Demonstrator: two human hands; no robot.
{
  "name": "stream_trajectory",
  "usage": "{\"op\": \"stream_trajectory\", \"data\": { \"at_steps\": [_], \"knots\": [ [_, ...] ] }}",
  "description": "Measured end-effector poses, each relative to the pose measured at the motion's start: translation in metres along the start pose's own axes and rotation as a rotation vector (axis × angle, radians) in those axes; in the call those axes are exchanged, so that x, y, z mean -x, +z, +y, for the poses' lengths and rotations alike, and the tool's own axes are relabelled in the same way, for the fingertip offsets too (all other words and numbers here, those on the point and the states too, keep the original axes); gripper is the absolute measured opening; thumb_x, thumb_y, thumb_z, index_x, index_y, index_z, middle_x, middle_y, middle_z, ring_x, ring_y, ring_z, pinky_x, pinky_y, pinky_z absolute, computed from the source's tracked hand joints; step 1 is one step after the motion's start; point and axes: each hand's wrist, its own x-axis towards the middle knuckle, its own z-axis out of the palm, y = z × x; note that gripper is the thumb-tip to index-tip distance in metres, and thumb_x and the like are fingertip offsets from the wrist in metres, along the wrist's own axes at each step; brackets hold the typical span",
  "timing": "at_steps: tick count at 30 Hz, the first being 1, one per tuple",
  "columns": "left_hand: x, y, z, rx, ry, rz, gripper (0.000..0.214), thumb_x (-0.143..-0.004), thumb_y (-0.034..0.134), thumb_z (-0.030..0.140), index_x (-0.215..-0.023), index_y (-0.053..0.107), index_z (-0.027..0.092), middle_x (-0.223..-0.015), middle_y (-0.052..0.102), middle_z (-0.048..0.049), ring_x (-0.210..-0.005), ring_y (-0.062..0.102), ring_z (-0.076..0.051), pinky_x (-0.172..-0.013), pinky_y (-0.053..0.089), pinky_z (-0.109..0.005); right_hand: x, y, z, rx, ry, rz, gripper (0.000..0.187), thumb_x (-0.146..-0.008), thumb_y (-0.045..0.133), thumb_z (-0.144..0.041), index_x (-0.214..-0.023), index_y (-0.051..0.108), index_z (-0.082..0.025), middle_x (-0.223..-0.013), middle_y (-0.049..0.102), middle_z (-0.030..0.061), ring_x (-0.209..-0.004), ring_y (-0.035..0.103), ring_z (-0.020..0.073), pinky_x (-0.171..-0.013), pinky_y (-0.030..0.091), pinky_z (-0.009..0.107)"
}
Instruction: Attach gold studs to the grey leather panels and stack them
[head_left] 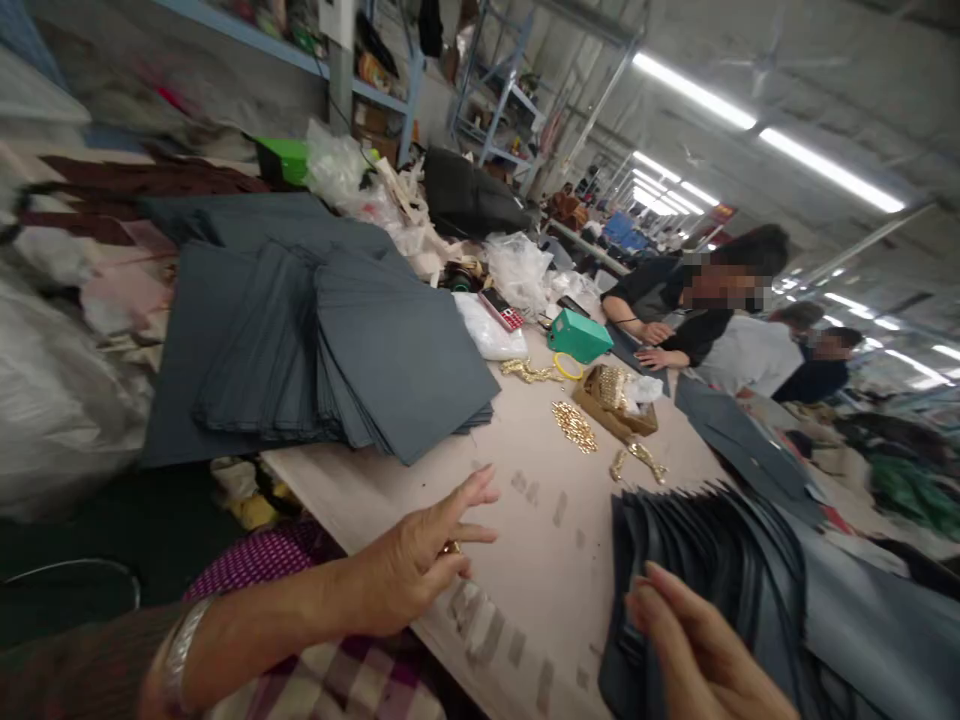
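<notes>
My left hand (420,560) reaches over the pale tabletop with its fingers stretched apart and nothing in them. A ring and a silvery bracelet show on it. At the lower right, my right hand (705,645) has its thumb and forefinger brought together in front of a fanned stack of dark blue-grey panels (697,550). Whether anything small is pinched there is hidden. Beyond my left hand lies another spread pile of flat dark panels (405,360). Small gold-coloured metal pieces (574,427) are heaped on the table (525,570) between the two stacks.
A small cardboard box (611,405) holds gold chain, with a teal box (577,335) behind it. A calculator (501,310) and plastic bags (517,270) sit at the back. Across the table a person (675,310) works on dark material. Shelves (495,110) stand behind.
</notes>
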Motion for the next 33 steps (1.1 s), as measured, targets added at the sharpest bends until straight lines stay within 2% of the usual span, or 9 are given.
{"op": "stream_trajectory", "data": {
  "at_steps": [2, 4, 8, 12, 20, 24, 28, 30, 33],
  "knots": [
    [0.0, -0.002, -0.001, -0.06, 0.058, 0.0, 0.088, -0.087, 0.045, 0.0, -0.153, 0.004, 0.043, -0.156, 0.033, -0.0116, -0.121, 0.061, -0.023, -0.091, 0.056, -0.034, 0.011, 0.049, -0.022, -0.051, -0.187, -0.231, 0.03, -0.075, 0.075, -0.044, -0.095, 0.079, -0.021, -0.088, 0.078, 0.0074, -0.077, 0.074, 0.0237, -0.069, 0.061, 0.028],
    [0.0, -0.005, -0.002, -0.07, 0.08, 0.002, 0.087, -0.087, 0.047, 0.001, -0.154, 0.008, 0.041, -0.158, 0.031, -0.0122, -0.121, 0.061, -0.022, -0.104, 0.048, -0.041, 0.018, 0.086, -0.043, -0.118, -0.348, -0.391, 0.02, -0.083, 0.069, -0.034, -0.095, 0.078, -0.022, -0.088, 0.078, 0.0055, -0.074, 0.073, 0.0194, -0.067, 0.06, 0.024],
    [-0.006, -0.01, -0.006, 0.362, -0.16, 0.183, 0.071, -0.086, 0.063, 0.016, -0.148, 0.031, 0.027, -0.148, 0.043, -0.0162, -0.119, 0.062, -0.026, -0.106, 0.045, -0.044, 0.026, 0.125, -0.067, -0.227, -0.416, -0.517, 0.022, -0.089, 0.059, -0.022, -0.106, 0.073, -0.023, -0.093, 0.076, 0.0035, -0.077, 0.071, 0.015, -0.07, 0.058, 0.022],
    [-0.013, -0.014, -0.004, 0.664, -0.308, 0.362, 0.059, -0.08, 0.076, 0.035, -0.131, 0.05, 0.021, -0.139, 0.051, -0.0162, -0.124, 0.058, -0.029, -0.102, 0.046, -0.043, 0.035, 0.14, -0.071, -0.264, -0.412, -0.487, 0.021, -0.088, 0.06, -0.02, -0.106, 0.07, -0.021, -0.091, 0.073, 0.003, -0.072, 0.068, 0.0136, -0.068, 0.057, 0.022],
    [-0.013, -0.011, 0.003, 0.772, -0.305, 0.392, 0.056, -0.077, 0.078, 0.046, -0.123, 0.06, 0.019, -0.132, 0.061, -0.014, -0.131, 0.051, -0.029, -0.108, 0.039, -0.042, 0.049, 0.159, -0.071, -0.214, -0.45, -0.284, 0.014, -0.088, 0.062, -0.022, -0.1, 0.071, -0.019, -0.084, 0.074, 0.003, -0.071, 0.07, 0.0134, -0.068, 0.056, 0.02],
    [-0.008, -0.016, -0.001, 0.462, -0.325, 0.279, 0.044, -0.091, 0.059, 0.044, -0.125, 0.061, 0.017, -0.126, 0.065, -0.0125, -0.12, 0.059, -0.024, -0.103, 0.044, -0.038, 0.043, 0.156, -0.067, -0.243, -0.396, -0.315, 0.015, -0.089, 0.061, -0.022, -0.099, 0.072, -0.02, -0.085, 0.075, 0.0028, -0.071, 0.071, 0.0136, -0.067, 0.057, 0.02],
    [-0.003, -0.025, -0.002, 0.229, -0.316, 0.182, 0.031, -0.09, 0.057, 0.035, -0.108, 0.071, 0.014, -0.095, 0.072, -0.0075, -0.086, 0.066, -0.019, -0.081, 0.052, -0.032, 0.037, 0.152, -0.06, -0.324, -0.341, -0.415, 0.018, -0.088, 0.063, -0.024, -0.101, 0.075, -0.021, -0.091, 0.075, 0.005, -0.078, 0.072, 0.0163, -0.072, 0.058, 0.024],
    [-0.002, -0.027, -0.002, 0.137, -0.285, 0.208, 0.025, -0.088, 0.059, 0.03, -0.101, 0.074, 0.015, -0.089, 0.07, -0.0052, -0.079, 0.063, -0.017, -0.073, 0.05, -0.028, 0.037, 0.153, -0.058, -0.392, -0.227, -0.467, 0.019, -0.087, 0.064, -0.026, -0.102, 0.075, -0.021, -0.093, 0.076, 0.0065, -0.082, 0.072, 0.0181, -0.074, 0.06, 0.026],
    [-0.002, -0.028, -0.003, -0.03, -0.209, 0.28, 0.019, -0.087, 0.061, 0.024, -0.096, 0.076, 0.018, -0.091, 0.068, -0.005, -0.087, 0.062, -0.018, -0.079, 0.048, -0.028, 0.038, 0.157, -0.055, -0.496, 0.005, -0.481, 0.024, -0.083, 0.069, -0.031, -0.103, 0.075, -0.018, -0.096, 0.076, 0.0091, -0.085, 0.073, 0.0211, -0.076, 0.062, 0.029]
  ]
}}
